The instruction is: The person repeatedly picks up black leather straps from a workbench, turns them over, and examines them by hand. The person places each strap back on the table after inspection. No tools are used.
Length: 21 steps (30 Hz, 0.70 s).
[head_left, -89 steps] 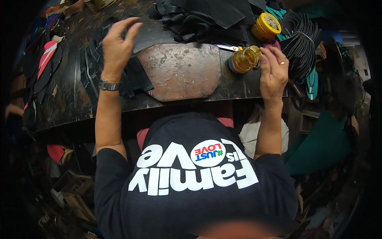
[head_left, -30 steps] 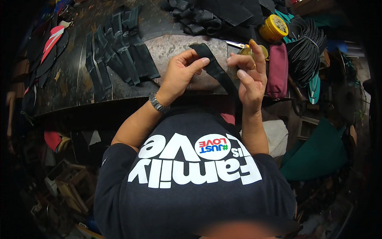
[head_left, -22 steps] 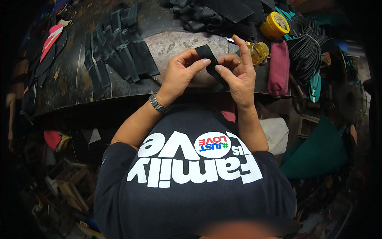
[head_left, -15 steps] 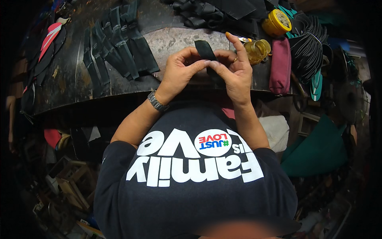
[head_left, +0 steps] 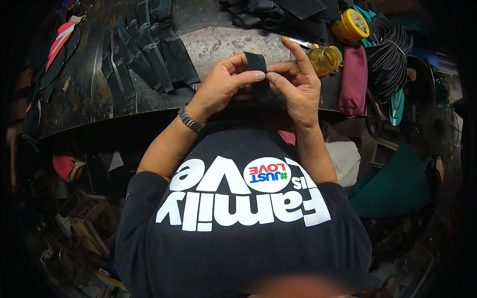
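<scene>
black strip [head_left: 257,67] of rubbery material sits just above the middle of the frame, pinched between our left hand [head_left: 226,84] and right hand [head_left: 295,87], thumbs and forefingers clamped on it. below it lies the worn grey slab [head_left: 218,44]; cut black strips [head_left: 144,54] sit upper left, an amber jar [head_left: 325,59] upper right.

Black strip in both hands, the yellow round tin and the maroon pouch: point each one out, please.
black strip [head_left: 256,61]: head view, on its upper end above the thumbs.
yellow round tin [head_left: 351,27]: head view, on its lid.
maroon pouch [head_left: 354,79]: head view, on the middle of its side.
</scene>
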Tool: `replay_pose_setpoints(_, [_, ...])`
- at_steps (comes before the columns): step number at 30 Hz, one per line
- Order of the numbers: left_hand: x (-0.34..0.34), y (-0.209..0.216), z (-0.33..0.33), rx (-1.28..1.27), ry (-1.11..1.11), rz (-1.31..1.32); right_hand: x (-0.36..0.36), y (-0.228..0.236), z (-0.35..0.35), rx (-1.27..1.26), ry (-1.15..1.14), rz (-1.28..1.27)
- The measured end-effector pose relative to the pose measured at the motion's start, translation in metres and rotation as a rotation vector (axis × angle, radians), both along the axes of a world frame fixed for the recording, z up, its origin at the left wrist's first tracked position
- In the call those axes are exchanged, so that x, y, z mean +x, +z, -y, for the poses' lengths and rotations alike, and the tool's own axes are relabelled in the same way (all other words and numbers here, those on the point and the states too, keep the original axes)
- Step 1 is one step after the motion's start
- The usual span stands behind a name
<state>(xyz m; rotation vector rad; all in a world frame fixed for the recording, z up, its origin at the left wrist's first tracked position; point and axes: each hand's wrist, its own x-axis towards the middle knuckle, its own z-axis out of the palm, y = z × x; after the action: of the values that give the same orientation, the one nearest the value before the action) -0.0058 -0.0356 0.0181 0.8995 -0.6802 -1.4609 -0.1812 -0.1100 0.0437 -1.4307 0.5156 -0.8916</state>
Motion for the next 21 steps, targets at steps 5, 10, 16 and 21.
replay_pose_setpoints(5, [0.004, 0.0, 0.0, -0.001, -0.062, 0.027, 0.002, -0.003, -0.001, -0.211, -0.016, -0.086])
replay_pose_setpoints(10, [0.003, 0.002, -0.002, 0.038, -0.074, -0.001, 0.003, -0.006, -0.003, -0.469, -0.074, -0.176])
replay_pose_setpoints(16, [-0.003, 0.0, -0.005, 0.006, 0.046, -0.01, 0.0, -0.007, 0.001, -0.223, -0.234, 0.02])
replay_pose_setpoints(21, [-0.007, -0.004, -0.004, -0.043, 0.151, 0.012, -0.008, -0.004, -0.004, -0.345, -0.23, -0.282])
